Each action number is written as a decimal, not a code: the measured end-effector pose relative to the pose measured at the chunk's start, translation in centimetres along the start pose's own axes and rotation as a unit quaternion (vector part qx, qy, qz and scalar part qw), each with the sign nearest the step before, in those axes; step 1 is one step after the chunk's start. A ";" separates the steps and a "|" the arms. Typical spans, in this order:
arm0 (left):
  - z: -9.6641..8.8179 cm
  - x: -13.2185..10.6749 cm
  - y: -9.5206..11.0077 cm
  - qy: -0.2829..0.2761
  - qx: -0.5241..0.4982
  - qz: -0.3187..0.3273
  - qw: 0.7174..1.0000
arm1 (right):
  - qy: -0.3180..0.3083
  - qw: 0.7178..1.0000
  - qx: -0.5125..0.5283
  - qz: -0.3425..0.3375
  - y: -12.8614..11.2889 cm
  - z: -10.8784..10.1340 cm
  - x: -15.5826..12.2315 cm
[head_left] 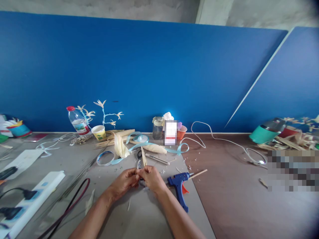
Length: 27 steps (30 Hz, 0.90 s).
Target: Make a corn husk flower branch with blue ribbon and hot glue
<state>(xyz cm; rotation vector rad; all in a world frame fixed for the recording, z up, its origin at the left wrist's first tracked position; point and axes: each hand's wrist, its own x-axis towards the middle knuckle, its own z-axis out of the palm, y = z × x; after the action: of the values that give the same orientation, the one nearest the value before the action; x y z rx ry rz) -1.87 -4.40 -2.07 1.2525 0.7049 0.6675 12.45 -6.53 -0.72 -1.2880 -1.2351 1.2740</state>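
My left hand [126, 181] and my right hand [152, 179] meet above the grey table, fingertips pinched close together. A narrow pale strip of dried husk [144, 157] rises from the fingers of my right hand. What my left fingers pinch is hidden behind them. Just beyond the hands lie scissors [139, 154] with black handles, partly covered. To the right of my right hand, a blue glue gun [179, 187] with an orange trigger rests on its side. Farther back are a crumpled husk piece [121, 146], a spindle-shaped husk [156, 148] and a pale cutter-like tool [157, 159].
Blue ribbon [136, 145] and a tape roll [105, 158] lie behind. Along the blue partition [159, 76] stand a bottle [78, 122], a yellow cup [99, 132] by husk flowers, and a jar [157, 128]. At left is a power strip [37, 202] with cables.
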 end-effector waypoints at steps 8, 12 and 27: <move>0.1 0.1 0.6 0.061 0.028 0.018 0.998 | 0.026 0.995 0.094 0.012 -1.0 -0.5 -0.4; 0.1 0.2 0.7 0.069 0.027 0.027 0.997 | -0.018 0.993 0.119 0.021 -1.5 -0.4 -0.6; 0.3 -0.3 1.2 0.090 -0.129 0.003 0.988 | -0.021 0.994 -0.014 -0.104 -2.0 0.1 -1.3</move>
<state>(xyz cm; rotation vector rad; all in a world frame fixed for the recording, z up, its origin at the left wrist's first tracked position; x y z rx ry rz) -1.87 -4.61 -0.83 0.9641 0.7372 0.8562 12.33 -7.70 1.40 -1.1233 -1.3828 1.1424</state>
